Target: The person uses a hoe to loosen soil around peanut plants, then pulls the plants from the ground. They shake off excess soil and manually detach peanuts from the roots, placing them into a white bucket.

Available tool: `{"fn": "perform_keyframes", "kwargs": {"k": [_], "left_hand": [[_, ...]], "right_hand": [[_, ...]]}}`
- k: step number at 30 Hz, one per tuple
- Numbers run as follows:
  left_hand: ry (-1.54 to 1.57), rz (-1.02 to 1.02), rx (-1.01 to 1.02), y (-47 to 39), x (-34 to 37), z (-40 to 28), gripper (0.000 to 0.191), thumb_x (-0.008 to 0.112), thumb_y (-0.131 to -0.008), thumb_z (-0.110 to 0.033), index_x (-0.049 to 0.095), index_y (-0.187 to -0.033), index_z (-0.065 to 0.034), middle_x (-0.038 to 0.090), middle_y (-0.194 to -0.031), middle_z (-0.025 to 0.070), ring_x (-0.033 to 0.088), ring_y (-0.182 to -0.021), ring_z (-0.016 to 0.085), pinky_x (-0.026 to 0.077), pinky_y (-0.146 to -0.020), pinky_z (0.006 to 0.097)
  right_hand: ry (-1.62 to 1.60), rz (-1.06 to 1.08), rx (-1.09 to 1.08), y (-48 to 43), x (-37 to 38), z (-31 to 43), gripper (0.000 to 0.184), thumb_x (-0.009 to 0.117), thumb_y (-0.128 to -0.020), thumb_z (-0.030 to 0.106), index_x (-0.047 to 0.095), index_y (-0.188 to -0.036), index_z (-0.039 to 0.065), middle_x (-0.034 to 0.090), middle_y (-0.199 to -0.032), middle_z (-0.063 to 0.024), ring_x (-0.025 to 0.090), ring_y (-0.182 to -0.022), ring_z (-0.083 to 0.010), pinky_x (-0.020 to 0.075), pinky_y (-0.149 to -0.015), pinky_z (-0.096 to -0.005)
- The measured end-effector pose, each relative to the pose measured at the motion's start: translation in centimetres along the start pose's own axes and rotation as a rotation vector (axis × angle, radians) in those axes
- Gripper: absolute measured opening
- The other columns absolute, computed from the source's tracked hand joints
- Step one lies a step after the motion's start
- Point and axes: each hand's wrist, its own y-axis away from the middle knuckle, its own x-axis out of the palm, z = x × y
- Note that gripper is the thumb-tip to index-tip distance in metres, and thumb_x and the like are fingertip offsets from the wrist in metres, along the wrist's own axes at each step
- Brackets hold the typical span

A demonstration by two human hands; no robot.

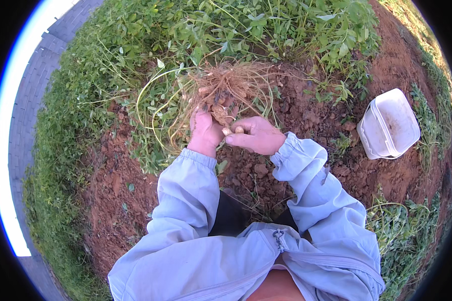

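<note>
An uprooted peanut plant hangs root end up before me, its tangled brown roots spread above my hands. My left hand is closed around the plant below the roots; its fingers are partly hidden by the roots and pods. Several peanut pods cling among the roots. My right hand pinches peanut pods between thumb and fingers, close beside the left hand. Whether these pods are still attached cannot be seen. Bent yellow-green stems curve out to the left of my left hand.
A white plastic bucket with a handle stands on the reddish soil at the right. Leafy green plants grow ahead and along the left. Pulled greenery lies at the lower right. Grey paving runs along the far left.
</note>
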Motion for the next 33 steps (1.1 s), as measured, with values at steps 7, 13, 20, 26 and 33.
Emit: {"fn": "perform_keyframes", "kwargs": {"k": [7, 13, 20, 26, 33], "left_hand": [[-0.033, 0.086, -0.052, 0.8, 1.2, -0.5, 0.036, 0.033, -0.097, -0.030, 0.050, -0.121, -0.0090, 0.060, -0.110, 0.0085, 0.049, -0.118, 0.032, 0.036, -0.097, 0.0569], [-0.118, 0.136, -0.087, 0.7, 0.0, 0.5, 0.034, 0.036, -0.096, -0.029, 0.052, -0.117, -0.0082, 0.062, -0.109, 0.0077, 0.058, -0.101, 0.026, 0.046, -0.086, 0.0442], [-0.264, 0.127, -0.032, 0.7, -0.8, 0.9, 0.035, 0.036, -0.096, -0.025, 0.050, -0.121, -0.0032, 0.060, -0.111, 0.0120, 0.058, -0.100, 0.025, 0.049, -0.085, 0.0392], [-0.155, 0.173, -0.057, 0.0, -0.9, 1.3, 0.036, 0.033, -0.097, -0.025, 0.051, -0.117, -0.0011, 0.061, -0.107, 0.0137, 0.059, -0.099, 0.028, 0.049, -0.085, 0.0461], [-0.362, -0.008, 0.072, -0.3, -1.5, 1.6, 0.036, 0.033, -0.096, -0.025, 0.052, -0.116, -0.0021, 0.061, -0.105, 0.0122, 0.060, -0.098, 0.029, 0.049, -0.086, 0.0457]], "right_hand": [[-0.543, -0.282, -0.054, 1.3, 0.9, -2.8, 0.024, 0.055, -0.085, 0.014, 0.060, -0.106, 0.003, 0.058, -0.071, 0.0000, 0.049, -0.049, -0.0058, 0.0361, -0.045, -0.0202], [-0.284, -0.398, -0.165, -1.9, 0.7, -2.8, 0.035, 0.066, -0.081, 0.019, 0.060, -0.111, 0.002, 0.063, -0.089, -0.0065, 0.059, -0.079, -0.0123, 0.0476, -0.070, -0.0256], [-0.644, -0.216, -0.008, -2.3, 1.0, -1.8, 0.038, 0.068, -0.084, 0.020, 0.055, -0.116, 0.005, 0.058, -0.082, 0.0018, 0.046, -0.060, -0.0035, 0.0322, -0.048, -0.0174], [-1.252, -0.244, 0.085, -2.2, 2.0, -2.3, 0.017, 0.063, -0.087, 0.021, 0.056, -0.094, 0.007, 0.052, -0.069, 0.0003, 0.036, -0.041, -0.0046, 0.0179, -0.034, -0.0204], [-0.943, -0.136, 0.096, -2.3, 1.6, -3.0, 0.017, 0.063, -0.085, 0.020, 0.058, -0.095, 0.007, 0.051, -0.067, 0.0013, 0.038, -0.045, -0.0040, 0.0246, -0.039, -0.0199]]}}
